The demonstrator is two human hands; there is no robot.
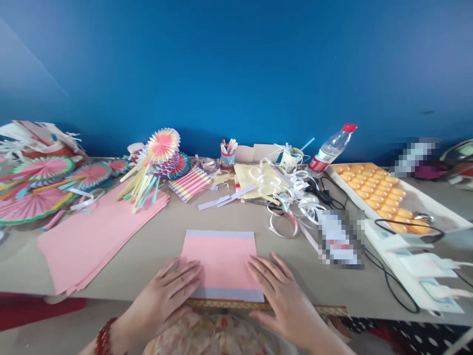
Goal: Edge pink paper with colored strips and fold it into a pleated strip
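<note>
A pink sheet of paper (220, 256) with pale grey bands along its far and near edges lies flat on the table's front edge. My left hand (168, 293) rests flat on its near left corner, fingers spread and holding nothing. On the near right corner my right hand (284, 291) presses down the same way, fingers stretched out. A red bead bracelet (104, 337) circles my left wrist.
A stack of pink sheets (88, 236) lies to the left, with pleated paper fans (40, 190) and a folded rosette (162, 145) behind. White paper strips (291, 197), a cup of sticks (228, 157), a water bottle (330, 148), a tray of orange balls (380, 195) and cables (391, 286) crowd the right.
</note>
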